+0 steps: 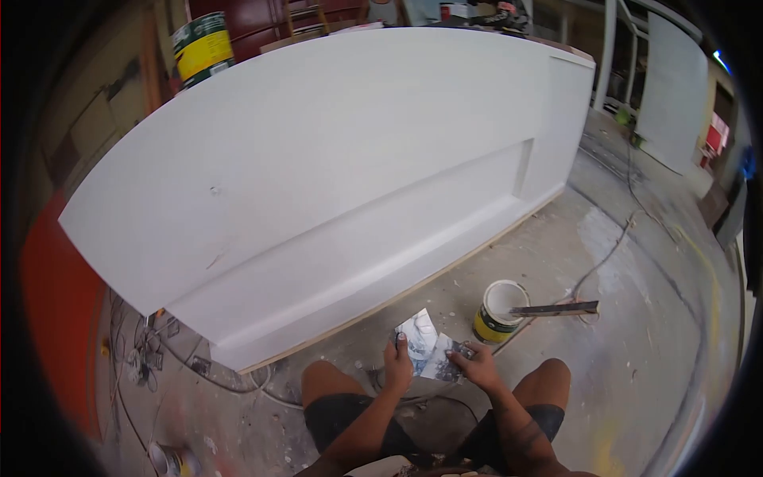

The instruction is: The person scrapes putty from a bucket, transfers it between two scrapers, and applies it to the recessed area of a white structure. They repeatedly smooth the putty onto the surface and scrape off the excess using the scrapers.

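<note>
My left hand (400, 366) is closed around a flat, shiny filler spreader (416, 327) smeared with white. In my right hand (475, 366) is a second flat filler spreader (435, 363), also streaked with white and dark marks. The two blades meet or overlap in front of me, between my knees. Just beyond my right hand stands an open can (497, 324) with a green and yellow label and whitish stuff inside. A dark flat stick (560, 308) sticks out over the can's rim to the right.
A large white panelled piece (334, 151) with a recessed strip fills the view ahead. Behind it rises a green and yellow can (203, 52). Cables (199, 374) lie on the floor at left, and a hose (608, 258) at right. Another can (173, 459) sits at lower left.
</note>
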Demonstrator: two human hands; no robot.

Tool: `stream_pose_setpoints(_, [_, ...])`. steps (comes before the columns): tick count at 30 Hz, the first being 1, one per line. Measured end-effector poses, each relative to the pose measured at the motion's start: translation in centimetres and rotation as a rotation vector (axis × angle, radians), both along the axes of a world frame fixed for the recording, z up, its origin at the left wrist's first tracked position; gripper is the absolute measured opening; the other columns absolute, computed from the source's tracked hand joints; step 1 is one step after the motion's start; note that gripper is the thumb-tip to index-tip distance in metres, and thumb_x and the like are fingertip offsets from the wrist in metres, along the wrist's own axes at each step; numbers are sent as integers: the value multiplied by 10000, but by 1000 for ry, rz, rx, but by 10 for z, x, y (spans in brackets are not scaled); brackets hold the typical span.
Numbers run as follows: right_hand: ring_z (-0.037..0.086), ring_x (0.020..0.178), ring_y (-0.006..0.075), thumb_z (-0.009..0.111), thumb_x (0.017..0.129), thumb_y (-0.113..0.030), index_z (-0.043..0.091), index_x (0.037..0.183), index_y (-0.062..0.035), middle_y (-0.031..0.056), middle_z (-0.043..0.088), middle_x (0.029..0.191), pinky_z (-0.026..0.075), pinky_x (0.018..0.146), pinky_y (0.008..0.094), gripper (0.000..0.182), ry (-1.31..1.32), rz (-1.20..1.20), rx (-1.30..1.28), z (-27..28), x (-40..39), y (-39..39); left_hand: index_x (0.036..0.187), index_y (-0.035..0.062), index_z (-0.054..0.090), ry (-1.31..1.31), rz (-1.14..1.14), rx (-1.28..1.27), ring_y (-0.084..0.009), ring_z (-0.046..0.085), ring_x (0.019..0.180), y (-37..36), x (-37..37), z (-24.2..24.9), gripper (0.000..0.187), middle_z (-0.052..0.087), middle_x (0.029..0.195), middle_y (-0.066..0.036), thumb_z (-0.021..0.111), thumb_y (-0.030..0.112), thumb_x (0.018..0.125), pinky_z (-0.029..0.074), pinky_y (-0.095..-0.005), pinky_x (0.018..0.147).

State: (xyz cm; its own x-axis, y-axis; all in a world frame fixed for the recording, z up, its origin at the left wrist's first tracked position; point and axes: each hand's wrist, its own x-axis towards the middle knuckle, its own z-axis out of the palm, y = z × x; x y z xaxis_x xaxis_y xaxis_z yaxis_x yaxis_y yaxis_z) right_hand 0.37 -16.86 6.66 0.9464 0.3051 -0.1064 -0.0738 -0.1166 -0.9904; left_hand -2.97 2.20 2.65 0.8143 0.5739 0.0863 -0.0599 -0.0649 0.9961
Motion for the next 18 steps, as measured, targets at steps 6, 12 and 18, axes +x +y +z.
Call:
stream_pose_setpoints(6, [538, 635, 58, 759, 860, -207, 686, 842, 42, 6, 645, 703, 425, 542, 264, 260, -11, -110, 35, -4, 0, -6, 1107, -44, 584, 97, -154, 241, -266, 606, 888, -22, -8, 6, 420, 654, 974, -191, 454, 351, 1045, 460, -386, 825])
stream_pose_setpoints(12, [605, 672, 92, 764, 849, -280, 709, 903, 54, 61, 696, 743, 494, 597, 296, 343, -35, -207, 9, -20, 11, -14, 1202, -61, 556, 206, -242, 335, -368, 612, 999, -39, -19, -4, 547, 629, 1084, -253, 422, 444, 1039, 451, -425, 908])
stream_pose_setpoints(18, [611, 630, 109, 773, 845, -304, 671, 1039, 80, 74, 684, 731, 486, 564, 293, 442, -116, -322, -45, -8, 8, -23, 1185, -73, 561, 185, -359, 233, -363, 617, 987, -39, -20, -8, 480, 631, 1082, -250, 441, 370, 1044, 452, -433, 886])
